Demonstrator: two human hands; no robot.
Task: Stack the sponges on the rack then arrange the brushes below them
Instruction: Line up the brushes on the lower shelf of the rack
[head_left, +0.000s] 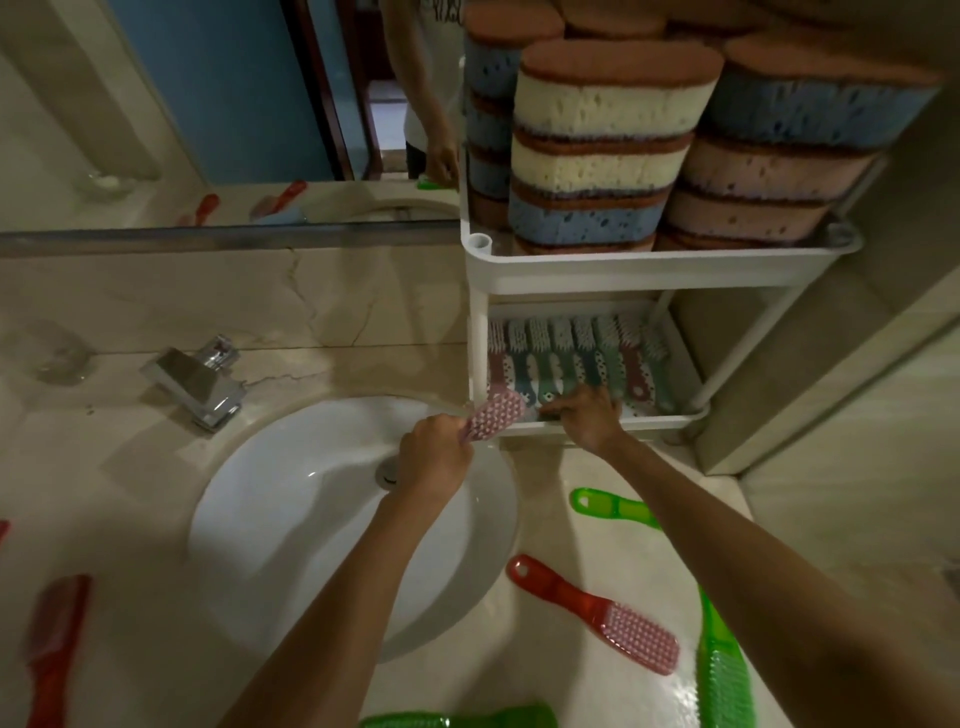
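**Pink brush at the rack's lower tier**

I see oval layered foam sponges (602, 145) stacked on the white plastic rack's (649, 270) top tier, with a row of brushes (576, 358) below. The left hand (434, 454) grips a pink-bristled brush (493, 415) before the rack. The right hand (589, 415) meets the row; I can't tell its grip.

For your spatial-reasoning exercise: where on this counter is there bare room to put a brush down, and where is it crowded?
Bare: the counter between the faucet and the rack; also left of the basin, beyond the left red brush. Crowded: the lower shelf's brush row, the sponges above, and right of the basin, where loose brushes lie.
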